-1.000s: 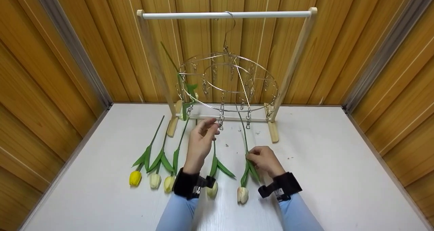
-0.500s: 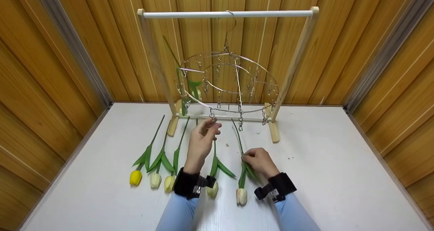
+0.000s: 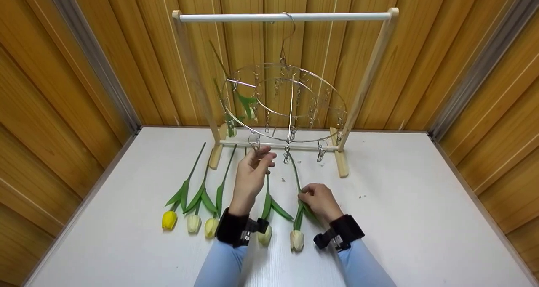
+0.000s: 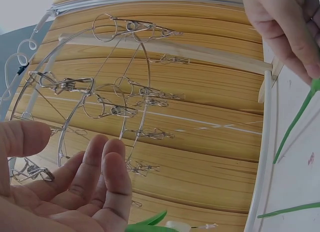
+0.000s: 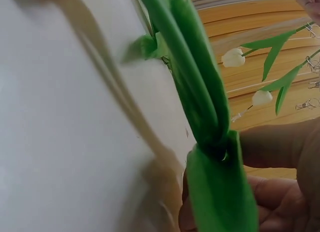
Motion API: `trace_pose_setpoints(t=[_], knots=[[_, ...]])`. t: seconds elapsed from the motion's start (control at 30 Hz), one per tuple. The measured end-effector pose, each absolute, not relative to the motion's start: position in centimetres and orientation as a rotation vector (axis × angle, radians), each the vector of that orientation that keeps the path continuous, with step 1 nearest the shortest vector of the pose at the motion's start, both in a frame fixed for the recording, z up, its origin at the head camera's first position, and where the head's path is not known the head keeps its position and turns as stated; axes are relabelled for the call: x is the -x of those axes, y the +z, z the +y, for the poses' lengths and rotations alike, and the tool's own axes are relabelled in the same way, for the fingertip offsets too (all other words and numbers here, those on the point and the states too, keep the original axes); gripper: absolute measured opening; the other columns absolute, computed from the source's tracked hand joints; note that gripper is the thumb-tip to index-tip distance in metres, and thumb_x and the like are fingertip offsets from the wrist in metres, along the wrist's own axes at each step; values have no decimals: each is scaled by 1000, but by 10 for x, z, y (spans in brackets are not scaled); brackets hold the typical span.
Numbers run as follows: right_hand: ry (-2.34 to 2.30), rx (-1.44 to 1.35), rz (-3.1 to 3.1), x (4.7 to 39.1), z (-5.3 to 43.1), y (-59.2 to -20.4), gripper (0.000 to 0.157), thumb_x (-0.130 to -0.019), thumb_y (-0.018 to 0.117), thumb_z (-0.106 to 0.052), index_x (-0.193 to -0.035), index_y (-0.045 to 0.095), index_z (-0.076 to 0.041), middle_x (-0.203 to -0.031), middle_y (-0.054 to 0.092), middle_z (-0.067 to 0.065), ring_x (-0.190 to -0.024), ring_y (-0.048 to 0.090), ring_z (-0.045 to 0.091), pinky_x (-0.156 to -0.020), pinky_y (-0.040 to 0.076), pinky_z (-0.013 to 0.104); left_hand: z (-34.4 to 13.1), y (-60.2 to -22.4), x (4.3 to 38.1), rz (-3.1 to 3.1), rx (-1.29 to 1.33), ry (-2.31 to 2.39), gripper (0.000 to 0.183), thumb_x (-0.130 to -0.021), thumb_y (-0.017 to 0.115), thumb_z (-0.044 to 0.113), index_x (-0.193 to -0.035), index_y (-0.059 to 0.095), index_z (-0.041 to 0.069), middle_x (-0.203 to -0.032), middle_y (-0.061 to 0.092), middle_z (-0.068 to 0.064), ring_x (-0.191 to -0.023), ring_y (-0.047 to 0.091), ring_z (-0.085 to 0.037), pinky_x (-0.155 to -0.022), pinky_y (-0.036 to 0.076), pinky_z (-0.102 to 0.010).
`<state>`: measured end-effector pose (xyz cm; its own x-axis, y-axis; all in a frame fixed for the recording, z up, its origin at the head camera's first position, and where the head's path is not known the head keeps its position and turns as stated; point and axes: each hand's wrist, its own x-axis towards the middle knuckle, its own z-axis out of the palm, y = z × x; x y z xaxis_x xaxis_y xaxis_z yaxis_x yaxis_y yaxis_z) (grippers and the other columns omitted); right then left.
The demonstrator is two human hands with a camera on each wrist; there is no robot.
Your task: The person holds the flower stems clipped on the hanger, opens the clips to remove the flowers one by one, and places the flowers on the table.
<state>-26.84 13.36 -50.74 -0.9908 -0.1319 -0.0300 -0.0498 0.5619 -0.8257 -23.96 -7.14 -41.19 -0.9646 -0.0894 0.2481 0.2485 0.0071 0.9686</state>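
Note:
My right hand (image 3: 322, 200) pinches a pale cream tulip (image 3: 297, 240) by its stem near the leaves, the bloom toward me. Its green leaf (image 5: 215, 192) fills much of the right wrist view. My left hand (image 3: 248, 182) is raised at the front rim of a round wire clip hanger (image 3: 291, 106), close to a dangling clip (image 3: 254, 142). In the left wrist view the thumb and fingers of the left hand (image 4: 95, 192) are apart, loosely bent, with nothing between them. Two white tulips (image 5: 233, 57) hang from clips, blooms down.
A rack with a white bar (image 3: 236, 17) and wooden feet (image 3: 342, 164) carries the hanger. On the white table (image 3: 421, 219) lie a yellow tulip (image 3: 169, 220) and several paler ones (image 3: 193, 224), stems pointing away. Wood-patterned walls (image 3: 484, 89) stand around.
The hanger has turned, its front clips shifting left past my left hand and the hung tulips swinging backward. My right hand and its tulip have moved slightly left.

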Motion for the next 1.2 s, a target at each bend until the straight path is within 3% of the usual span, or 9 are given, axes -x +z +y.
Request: trace_pose_setpoints(t=[0.2, 0.4, 0.7, 0.97, 1.2], knots=[[-1431, 136, 2692, 269, 134, -508, 15, -92, 69, -8, -103, 75, 1, -79, 63, 4, -69, 54, 15, -64, 44, 29, -72, -411, 239, -2043, 166, -2055, 33, -105, 59, 15, -131, 61, -3, -116, 70, -21, -98, 66, -27, -80, 50, -32], [-1423, 166, 2727, 270, 136, -509, 16, -92, 68, -5, -104, 74, 2, -77, 63, 3, -67, 53, 14, -62, 43, 28, -72, -411, 240, -2038, 138, -2071, 31, -104, 60, 15, -129, 63, -2, -114, 71, -18, -96, 65, -23, -79, 49, -30], [-1424, 130, 2744, 272, 137, -510, 15, -92, 69, -4, -105, 74, 3, -87, 70, 7, -79, 61, 17, -71, 49, 30, -72, -410, 241, -2036, 143, -2071, 31, -104, 60, 14, -130, 62, -3, -116, 71, -18, -96, 66, -22, -80, 50, -31], [-1457, 106, 2676, 271, 144, -505, 19, -94, 68, -9, -109, 73, 2, -96, 73, 10, -70, 63, 18, -59, 50, 29, -74, -410, 240, -2023, 133, -2074, 30, -104, 59, 13, -130, 62, -3, -115, 72, -17, -94, 66, -20, -79, 51, -29], [-1476, 178, 2688, 268, 148, -494, 25, -94, 63, -9, -112, 72, 5, -95, 73, 9, -72, 64, 17, -63, 51, 30, -76, -410, 239, -2040, 119, -2057, 33, -105, 60, 16, -133, 61, -2, -117, 70, -18, -97, 65, -22, -82, 51, -30]])
